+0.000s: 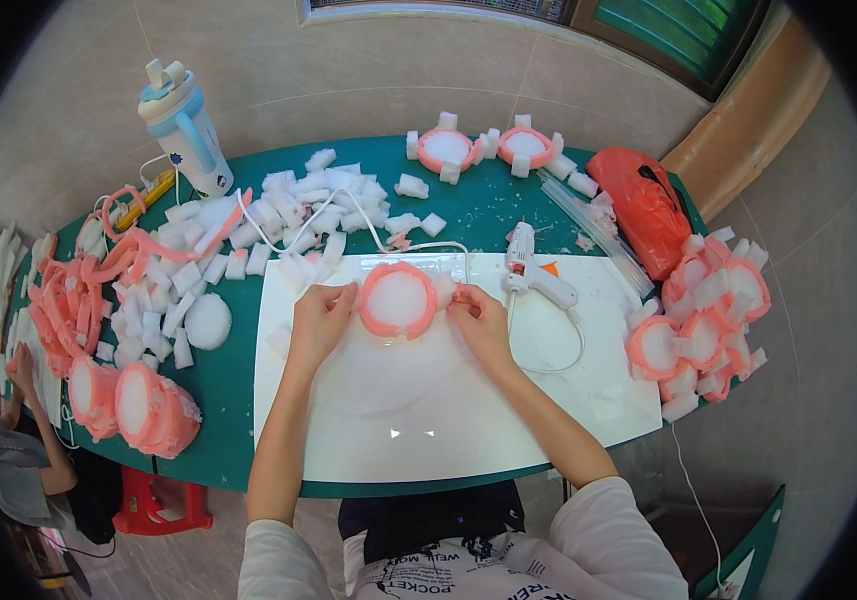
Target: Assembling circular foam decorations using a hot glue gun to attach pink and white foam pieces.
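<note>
A round white foam disc (398,300) with a pink foam ring (417,326) around its edge is in front of me, over a white board (369,430). My left hand (323,318) pinches the left side of the ring with bent fingers. On the other side, my right hand (481,320) grips a small white foam block (444,288) against the ring's right edge. The fingertips partly cover that block. Just right of my right hand, a white glue gun (539,275) lies on the board with its cord looping down.
Loose white foam blocks (279,215) pile up on the green table (224,400). Pink foam strips (74,300) and stacked pink-edged discs (154,410) sit left. Finished-looking ringed pieces (694,340), a red bag (639,210) and clear sticks (599,230) lie right. A bottle (189,130) stands behind.
</note>
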Motion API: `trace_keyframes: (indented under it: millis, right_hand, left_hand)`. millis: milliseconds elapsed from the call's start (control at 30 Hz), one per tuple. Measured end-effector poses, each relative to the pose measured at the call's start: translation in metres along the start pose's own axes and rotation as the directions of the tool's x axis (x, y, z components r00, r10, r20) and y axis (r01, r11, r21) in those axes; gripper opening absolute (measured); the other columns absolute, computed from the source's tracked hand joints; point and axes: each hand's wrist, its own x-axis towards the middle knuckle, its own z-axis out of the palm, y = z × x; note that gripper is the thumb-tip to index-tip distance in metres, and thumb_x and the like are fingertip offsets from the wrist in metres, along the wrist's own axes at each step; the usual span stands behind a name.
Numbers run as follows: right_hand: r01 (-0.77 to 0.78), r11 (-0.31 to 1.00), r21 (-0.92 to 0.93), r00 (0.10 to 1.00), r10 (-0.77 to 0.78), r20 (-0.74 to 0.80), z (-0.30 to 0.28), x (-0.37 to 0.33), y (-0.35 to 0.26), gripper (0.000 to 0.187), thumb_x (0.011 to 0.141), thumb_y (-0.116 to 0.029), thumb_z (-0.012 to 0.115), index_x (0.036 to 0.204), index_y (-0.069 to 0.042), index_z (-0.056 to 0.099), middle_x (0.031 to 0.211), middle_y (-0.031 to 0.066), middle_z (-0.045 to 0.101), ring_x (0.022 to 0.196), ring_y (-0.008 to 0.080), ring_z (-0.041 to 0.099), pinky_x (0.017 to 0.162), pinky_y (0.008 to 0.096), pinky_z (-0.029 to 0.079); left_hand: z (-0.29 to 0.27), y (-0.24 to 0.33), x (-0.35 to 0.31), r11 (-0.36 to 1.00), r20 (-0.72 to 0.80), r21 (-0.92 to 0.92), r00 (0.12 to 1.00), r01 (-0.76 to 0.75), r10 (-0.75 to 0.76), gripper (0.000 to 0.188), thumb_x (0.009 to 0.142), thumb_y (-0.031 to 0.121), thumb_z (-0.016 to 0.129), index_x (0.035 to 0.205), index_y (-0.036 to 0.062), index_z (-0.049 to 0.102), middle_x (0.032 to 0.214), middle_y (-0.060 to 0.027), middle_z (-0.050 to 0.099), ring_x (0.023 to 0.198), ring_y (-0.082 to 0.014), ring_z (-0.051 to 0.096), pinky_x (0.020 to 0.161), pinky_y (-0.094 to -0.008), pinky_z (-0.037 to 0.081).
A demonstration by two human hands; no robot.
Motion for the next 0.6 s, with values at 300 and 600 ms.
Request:
trace_keyframes:
  millis: [300,600]
  right_hand:
    - [0.012,1.000,-0.021,1.000,-0.012,-0.006,0.000,-0.001,-0.005,0.031,0.071,-0.005,0.053,0.101,0.003,0.057,0.082,0.0103,0.063,0.075,0.0139,0.060,0.071,0.0239,0.045]
    - [0.004,1.000,0.006,1.000,-0.004,-0.004,0.001,0.000,-0.002,0.031,0.071,-0.005,0.053,0.101,0.003,0.057,0.083,0.0103,0.063,0.074,0.0139,0.060,0.071,0.0239,0.045]
  left_hand:
    - [0.001,-0.006,0.002,0.998,0.027,-0.055,0.999,0.033,-0.031,0.032,0.080,0.030,0.057,0.093,0.0017,0.065,0.083,-0.0149,0.058,0.070,-0.0210,0.056,0.062,-0.0292,0.043]
    - [0.002,-0.012,0.004,0.998,0.015,-0.056,1.000,0.028,-0.027,0.033,0.079,0.030,0.058,0.092,0.0010,0.065,0.081,-0.0142,0.058,0.069,-0.0201,0.056,0.062,-0.0285,0.043]
